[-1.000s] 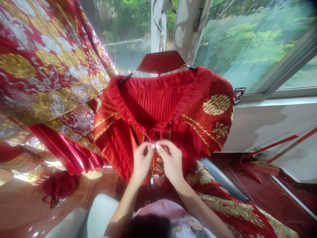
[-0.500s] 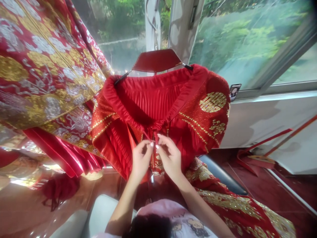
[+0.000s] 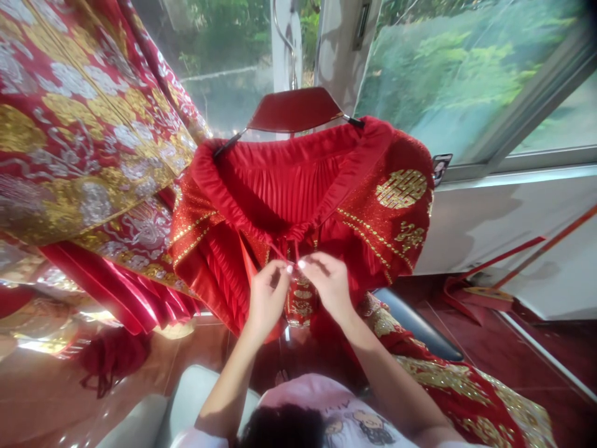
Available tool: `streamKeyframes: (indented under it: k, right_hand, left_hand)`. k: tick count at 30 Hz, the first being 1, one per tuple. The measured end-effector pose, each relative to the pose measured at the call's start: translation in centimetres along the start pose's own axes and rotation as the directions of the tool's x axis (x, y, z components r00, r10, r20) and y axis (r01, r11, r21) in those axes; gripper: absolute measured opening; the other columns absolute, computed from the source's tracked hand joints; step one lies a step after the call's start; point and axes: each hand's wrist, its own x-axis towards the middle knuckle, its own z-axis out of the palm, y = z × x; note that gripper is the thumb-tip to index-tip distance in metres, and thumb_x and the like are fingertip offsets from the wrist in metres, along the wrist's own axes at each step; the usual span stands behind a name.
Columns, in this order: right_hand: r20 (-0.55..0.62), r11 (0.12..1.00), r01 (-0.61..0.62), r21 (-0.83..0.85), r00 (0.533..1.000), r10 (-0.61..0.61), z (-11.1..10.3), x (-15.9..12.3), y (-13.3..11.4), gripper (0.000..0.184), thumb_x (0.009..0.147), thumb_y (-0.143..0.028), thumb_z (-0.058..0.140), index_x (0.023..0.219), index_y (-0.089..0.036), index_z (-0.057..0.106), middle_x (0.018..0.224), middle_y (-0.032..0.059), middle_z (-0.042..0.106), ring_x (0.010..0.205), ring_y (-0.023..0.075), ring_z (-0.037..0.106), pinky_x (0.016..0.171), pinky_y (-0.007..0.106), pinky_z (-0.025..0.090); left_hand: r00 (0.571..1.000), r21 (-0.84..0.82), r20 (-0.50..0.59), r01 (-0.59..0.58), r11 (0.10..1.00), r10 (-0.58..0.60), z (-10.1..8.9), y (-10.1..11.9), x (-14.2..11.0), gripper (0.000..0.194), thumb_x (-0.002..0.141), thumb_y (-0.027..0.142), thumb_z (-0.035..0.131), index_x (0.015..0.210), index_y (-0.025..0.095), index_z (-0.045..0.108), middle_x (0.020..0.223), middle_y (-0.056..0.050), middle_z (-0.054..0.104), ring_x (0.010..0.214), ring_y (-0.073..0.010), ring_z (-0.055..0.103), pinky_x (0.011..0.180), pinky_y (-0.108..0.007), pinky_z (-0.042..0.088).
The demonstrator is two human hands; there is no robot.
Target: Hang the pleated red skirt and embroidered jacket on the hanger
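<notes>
A red pleated skirt (image 3: 354, 158) with gold embroidery hangs by its gathered waistband from a red hanger (image 3: 295, 111) with black clips. Two thin red drawstrings (image 3: 278, 250) come out at the front of the waistband. My left hand (image 3: 269, 292) pinches a drawstring between thumb and forefinger. Close beside it, my right hand (image 3: 329, 283) pinches the other string, thumb and forefinger together. The fingertips of both hands nearly meet just below the waistband, and the strings appear to cross there. Where exactly the ends lie is hidden by my fingers.
A red garment with gold and silver embroidery (image 3: 84, 124) hangs at the left. Windows (image 3: 457, 87) stand behind, with a phone (image 3: 441, 168) on the sill. On the right are a dustpan (image 3: 489, 298) and a dark seat (image 3: 415, 323); a pale chair (image 3: 191, 398) is below.
My right hand has shifted slightly down and turned, its fingers now closer around the string beside the left fingertips. The left hand has barely moved.
</notes>
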Motion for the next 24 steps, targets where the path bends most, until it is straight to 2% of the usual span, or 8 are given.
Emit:
streamKeyframes:
  k: [4, 7, 10, 14, 16, 20, 22, 24]
  right_hand:
    - [0.151, 0.996, -0.013, -0.091, 0.988, 0.027, -0.6, 1.3, -2.0, 0.020, 0.075, -0.028, 0.063, 0.091, -0.017, 0.061, 0.077, 0.0011, 0.065, 0.058, 0.0115, 0.059, 0.055, 0.024, 0.049]
    - [0.236, 0.989, 0.008, -0.145, 0.971, 0.027, -0.5, 1.4, -2.8, 0.020, 0.078, -0.021, 0.054, 0.097, -0.018, 0.056, 0.077, -0.0005, 0.063, 0.058, 0.0102, 0.058, 0.053, 0.022, 0.046]
    - [0.222, 0.969, 0.098, -0.227, 0.974, -0.046, -0.1, 1.0, -3.1, 0.016, 0.084, -0.026, 0.052, 0.098, -0.018, 0.055, 0.079, 0.0008, 0.063, 0.066, 0.0114, 0.060, 0.060, 0.023, 0.048]
    - [0.279, 0.942, 0.137, -0.307, 0.959, -0.049, -0.2, 1.2, -3.8, 0.023, 0.083, -0.036, 0.061, 0.098, -0.019, 0.055, 0.071, -0.0020, 0.061, 0.057, 0.0102, 0.056, 0.051, 0.021, 0.041]
    - [0.354, 0.941, 0.135, -0.309, 0.935, -0.018, -1.0, 1.7, -4.6, 0.022, 0.080, -0.034, 0.065, 0.093, -0.018, 0.057, 0.058, -0.0062, 0.053, 0.048, 0.0078, 0.047, 0.045, 0.019, 0.033]
    - [0.560, 0.921, 0.198, -0.336, 0.828, 0.027, -3.4, 3.4, -7.4, 0.017, 0.077, -0.033, 0.069, 0.080, -0.017, 0.064, 0.044, -0.0087, 0.044, 0.039, 0.0048, 0.034, 0.041, 0.019, 0.024]
    - [0.565, 0.877, 0.292, -0.380, 0.824, -0.030, -4.9, 4.5, -9.1, 0.016, 0.078, -0.033, 0.068, 0.082, -0.018, 0.071, 0.047, -0.0064, 0.052, 0.041, 0.0055, 0.039, 0.042, 0.020, 0.027]
    - [0.503, 0.806, 0.379, -0.455, 0.856, -0.118, -6.4, 5.9, -11.0, 0.015, 0.078, -0.031, 0.069, 0.085, -0.020, 0.077, 0.056, -0.0037, 0.064, 0.046, 0.0067, 0.049, 0.047, 0.020, 0.034]
  left_hand:
    - [0.999, 0.025, 0.036, -0.003, 1.000, 0.002, -0.4, 0.8, 0.1, 0.024, 0.090, 0.039, 0.055, 0.085, 0.018, 0.063, 0.073, 0.000, 0.060, 0.064, -0.0125, 0.054, 0.062, -0.023, 0.045]
    - [0.997, 0.127, 0.033, -0.070, 0.989, 0.067, -0.4, 1.5, 0.2, 0.021, 0.092, 0.036, 0.053, 0.087, 0.018, 0.065, 0.075, -0.001, 0.062, 0.064, -0.0122, 0.054, 0.062, -0.022, 0.043]
    - [0.986, 0.235, 0.020, -0.167, 0.957, 0.167, -0.3, 1.8, 0.2, 0.019, 0.092, 0.030, 0.052, 0.087, 0.018, 0.065, 0.077, -0.002, 0.064, 0.067, -0.0131, 0.055, 0.065, -0.023, 0.042]
    - [0.969, 0.337, 0.038, -0.243, 0.910, 0.245, -0.7, 2.1, 0.6, 0.014, 0.089, 0.023, 0.053, 0.087, 0.018, 0.066, 0.074, -0.001, 0.064, 0.064, -0.0125, 0.054, 0.062, -0.022, 0.041]
    - [0.965, 0.357, 0.117, -0.263, 0.896, 0.237, -1.5, 2.7, 1.1, 0.011, 0.086, 0.025, 0.058, 0.081, 0.017, 0.065, 0.066, 0.001, 0.060, 0.057, -0.0107, 0.049, 0.056, -0.021, 0.038]
    - [0.934, 0.311, 0.247, -0.330, 0.891, 0.260, -3.9, 5.3, 2.6, 0.020, 0.082, 0.032, 0.067, 0.069, 0.016, 0.067, 0.056, 0.001, 0.057, 0.050, -0.0085, 0.044, 0.049, -0.020, 0.033]
    - [0.923, 0.321, 0.210, -0.377, 0.868, 0.323, -5.2, 6.8, 3.5, 0.020, 0.082, 0.032, 0.067, 0.070, 0.017, 0.071, 0.057, 0.001, 0.061, 0.049, -0.0082, 0.045, 0.047, -0.020, 0.031]
    - [0.901, 0.377, 0.145, -0.433, 0.819, 0.409, -6.5, 8.3, 4.5, 0.019, 0.082, 0.031, 0.068, 0.070, 0.017, 0.072, 0.057, 0.001, 0.063, 0.048, -0.0080, 0.046, 0.046, -0.020, 0.031]
